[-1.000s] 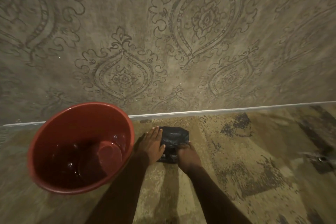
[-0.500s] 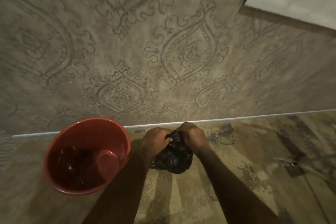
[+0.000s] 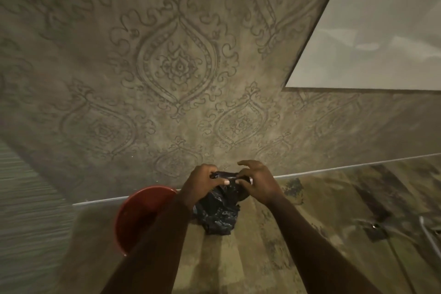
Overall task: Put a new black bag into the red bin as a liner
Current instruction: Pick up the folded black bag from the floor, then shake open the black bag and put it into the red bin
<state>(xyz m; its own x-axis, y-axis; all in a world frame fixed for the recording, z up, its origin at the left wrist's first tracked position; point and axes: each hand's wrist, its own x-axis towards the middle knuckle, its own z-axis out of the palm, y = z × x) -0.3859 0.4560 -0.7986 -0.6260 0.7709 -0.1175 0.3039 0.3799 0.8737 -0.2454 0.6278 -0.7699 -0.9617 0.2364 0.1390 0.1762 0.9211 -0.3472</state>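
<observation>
While both hands work at the centre of the frame, the scene reads as follows.

Left hand (image 3: 202, 180): closed around the top edge of the black bag (image 3: 218, 213), thumb pressed onto the plastic, fingers curled over the far side.

Right hand (image 3: 256, 182): thumb and lower fingers pinch the same top edge just beside the left thumb; the index finger is lifted and spread free above it. A ring shows on one finger.

Black bag: crumpled and bunched, hanging down from the two hands at lower centre, its bottom end close to the floor; whether it touches cannot be told.

Red bin (image 3: 140, 212): lower left of centre, upright on the floor, open mouth facing up, partly hidden behind the left forearm. The bag is outside it, just to its right.

Floor (image 3: 310, 234): mottled brown and olive, across the lower frame.

Wall (image 3: 167, 67): patterned with ornate medallions, filling the upper frame.

Pale panel (image 3: 381, 31): upper right corner, set against the wall.
</observation>
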